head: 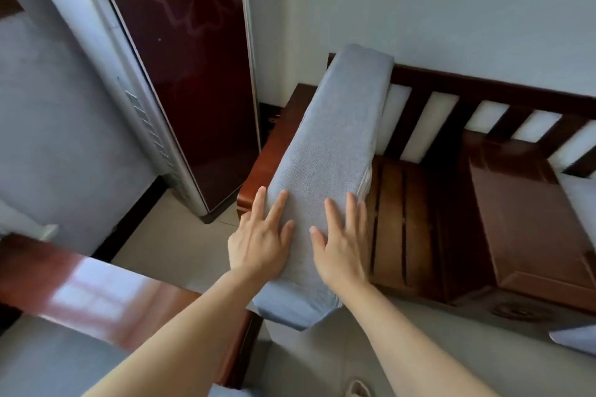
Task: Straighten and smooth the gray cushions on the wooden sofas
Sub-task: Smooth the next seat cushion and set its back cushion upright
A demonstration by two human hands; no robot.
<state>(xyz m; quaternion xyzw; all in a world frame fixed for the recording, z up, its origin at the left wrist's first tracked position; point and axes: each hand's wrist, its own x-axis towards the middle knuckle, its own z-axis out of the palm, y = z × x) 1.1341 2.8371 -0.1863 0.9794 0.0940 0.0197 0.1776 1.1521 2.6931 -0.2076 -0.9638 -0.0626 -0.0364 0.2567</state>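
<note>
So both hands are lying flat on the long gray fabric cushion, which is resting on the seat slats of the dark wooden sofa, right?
Not quite. The head view shows the long gray fabric cushion standing on its edge above the dark wooden sofa's armrest, not on the seat slats. The left hand and right hand do lie flat on it.

Both bare forearms reach forward and up from the bottom of the view, roughly parallel. The left hand [259,242] lies palm down with its fingers straight and slightly spread, thumb angled to the right. The right hand [342,245] lies palm down just beside it, its 4 fingers straight and close together, thumb spread toward the left hand. The 2 hands are near but apart.
</note>
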